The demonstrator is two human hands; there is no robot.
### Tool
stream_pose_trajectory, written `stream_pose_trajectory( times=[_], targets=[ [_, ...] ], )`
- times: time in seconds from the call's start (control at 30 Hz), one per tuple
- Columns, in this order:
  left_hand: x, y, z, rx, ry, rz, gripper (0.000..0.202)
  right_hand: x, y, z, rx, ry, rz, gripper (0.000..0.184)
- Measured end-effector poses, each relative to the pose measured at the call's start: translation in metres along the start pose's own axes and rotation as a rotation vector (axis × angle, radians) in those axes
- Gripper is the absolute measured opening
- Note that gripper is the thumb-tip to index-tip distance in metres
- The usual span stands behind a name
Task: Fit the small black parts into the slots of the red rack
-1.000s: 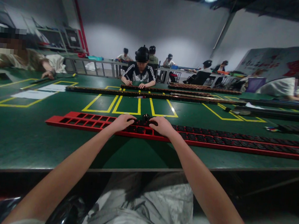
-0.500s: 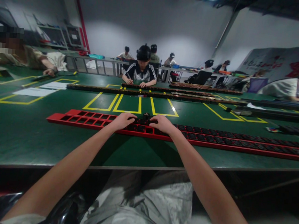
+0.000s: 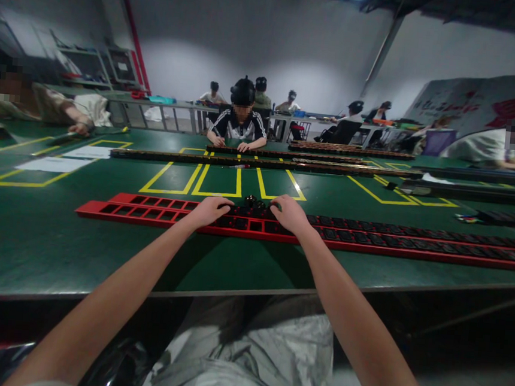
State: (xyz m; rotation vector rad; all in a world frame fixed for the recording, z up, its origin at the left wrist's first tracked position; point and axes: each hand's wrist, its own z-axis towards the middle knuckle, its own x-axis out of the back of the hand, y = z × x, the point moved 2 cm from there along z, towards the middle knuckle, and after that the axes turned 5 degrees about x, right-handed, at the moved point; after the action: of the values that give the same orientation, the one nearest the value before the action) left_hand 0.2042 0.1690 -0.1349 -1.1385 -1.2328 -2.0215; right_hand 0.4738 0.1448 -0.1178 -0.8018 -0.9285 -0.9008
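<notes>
A long red frame [image 3: 146, 223] with two rows of square openings lies across the table in front of me. Its openings stand empty at the left end, while flat black square parts [image 3: 370, 239] fill the right side. My left hand [image 3: 211, 212] rests over the frame near its middle, fingers curled and thumb pointing right; what they grip is hidden. To the right, my right hand [image 3: 289, 214] bends over the back row with thumb and fingers drawn together. Small dark parts [image 3: 251, 202] stick up between the hands at the frame's back edge, too small to name.
Beyond the frame, long dark strips [image 3: 174, 157] lie across the green table [image 3: 98, 263]. Yellow tape [image 3: 216, 194] marks boxes on it. White papers [image 3: 53, 163] lie at left, a cable bundle [image 3: 498, 219] at right. A co-worker [image 3: 239, 125] sits opposite; others work around.
My right hand has shifted a little to the right, away from the left one, and more of the dark parts between them shows. The left hand stays on the frame.
</notes>
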Motion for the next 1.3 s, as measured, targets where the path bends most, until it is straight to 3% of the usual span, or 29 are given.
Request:
stream_pose_trajectory(
  times=[0.17,0.5,0.77,0.9,1.3],
  targets=[
    [0.000,-0.001,0.000,0.001,0.005,-0.004,0.036,-0.010,0.003,0.003,0.042,-0.103,0.040,0.031],
    [0.003,0.002,-0.002,0.000,-0.010,-0.018,0.036,-0.015,0.007,0.000,0.068,-0.110,0.054,0.033],
    [0.002,0.001,-0.002,0.003,-0.009,-0.010,0.035,-0.007,0.003,-0.001,0.026,0.075,0.154,0.025],
    [0.003,0.002,-0.002,0.011,-0.013,-0.012,0.035,0.000,0.000,-0.004,0.045,0.163,0.223,0.030],
    [0.004,0.004,-0.003,-0.002,-0.008,-0.012,0.036,0.004,0.000,-0.004,0.035,0.227,0.248,0.027]
  ],
)
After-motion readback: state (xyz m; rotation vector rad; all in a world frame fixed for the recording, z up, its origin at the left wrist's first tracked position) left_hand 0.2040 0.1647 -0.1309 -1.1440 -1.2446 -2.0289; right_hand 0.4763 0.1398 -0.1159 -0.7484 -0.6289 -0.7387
